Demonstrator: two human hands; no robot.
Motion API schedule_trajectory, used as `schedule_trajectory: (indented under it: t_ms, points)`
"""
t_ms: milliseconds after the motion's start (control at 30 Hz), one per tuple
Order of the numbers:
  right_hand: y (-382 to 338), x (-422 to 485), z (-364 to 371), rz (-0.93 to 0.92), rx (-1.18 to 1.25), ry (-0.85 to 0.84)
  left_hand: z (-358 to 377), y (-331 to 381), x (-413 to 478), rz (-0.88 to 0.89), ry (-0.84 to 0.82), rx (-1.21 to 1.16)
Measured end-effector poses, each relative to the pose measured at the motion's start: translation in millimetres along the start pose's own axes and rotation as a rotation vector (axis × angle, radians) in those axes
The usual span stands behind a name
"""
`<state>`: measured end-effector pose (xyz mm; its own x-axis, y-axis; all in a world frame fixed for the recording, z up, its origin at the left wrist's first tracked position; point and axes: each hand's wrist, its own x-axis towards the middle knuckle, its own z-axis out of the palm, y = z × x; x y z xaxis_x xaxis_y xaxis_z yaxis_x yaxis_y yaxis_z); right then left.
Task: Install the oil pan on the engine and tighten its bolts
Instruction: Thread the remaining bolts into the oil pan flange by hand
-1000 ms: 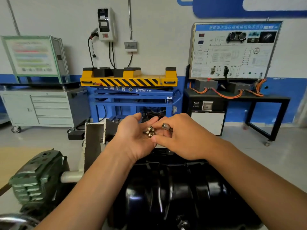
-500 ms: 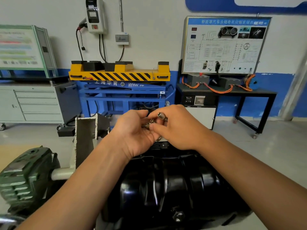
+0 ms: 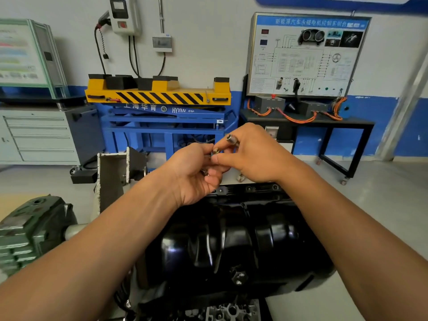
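Observation:
The glossy black oil pan [image 3: 231, 242] lies on top of the engine [image 3: 227, 310] at bottom centre, its drain plug [image 3: 238, 278] near the front edge. Above its far rim, my left hand [image 3: 194, 174] is cupped around several small bolts [image 3: 205, 172]. My right hand [image 3: 252, 156] pinches one brass-coloured bolt [image 3: 216, 151] between thumb and forefinger and also holds a silver socket tool [image 3: 232, 139] in its fingers. Both hands touch each other, apart from the pan.
A green gearbox [image 3: 27, 230] of the engine stand sits at left, with a grey upright bracket [image 3: 111, 177] behind it. Farther back stand a blue and yellow lift table [image 3: 159, 98], a grey drawer cabinet [image 3: 39, 137] and a black bench [image 3: 308, 121] with a training board.
My left hand has closed around the bolts. My right hand has picked one bolt out of the left palm. The view has tilted down, showing more of the oil pan.

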<state>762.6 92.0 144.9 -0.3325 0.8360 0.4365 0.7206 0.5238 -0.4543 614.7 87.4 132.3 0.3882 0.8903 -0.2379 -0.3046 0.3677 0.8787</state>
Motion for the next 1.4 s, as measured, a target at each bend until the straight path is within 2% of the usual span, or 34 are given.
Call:
schedule_trajectory:
  t_ms: [133, 200, 433, 633, 933, 1067, 1233, 1400]
  points:
    - [-9, 0, -15, -0.045, 0.049, -0.109, 0, 1, -1, -0.005, -0.014, -0.106]
    - [-9, 0, -28, -0.066, 0.101, -0.093, -1, 3, 1, 0.01, 0.001, -0.133]
    - [2, -16, -48, -0.118, -0.004, -0.046, 6, 3, 0, 0.071, -0.204, 0.121]
    - [17, -29, -49, -0.15, 0.101, 0.009, 7, 0, 1, 0.022, -0.317, 0.177]
    - [21, -32, -43, -0.178, 0.128, 0.037, 7, 0, 5, 0.077, -0.256, 0.164]
    - [23, -38, -42, -0.173, 0.155, 0.066, 4, 3, 5, 0.083, -0.255, 0.244]
    - [24, -42, -38, -0.151, 0.182, 0.032, -8, 5, 4, 0.091, -0.289, 0.372]
    - [22, -43, -26, -0.143, 0.195, -0.019, -17, 1, 4, 0.045, -0.283, 0.389]
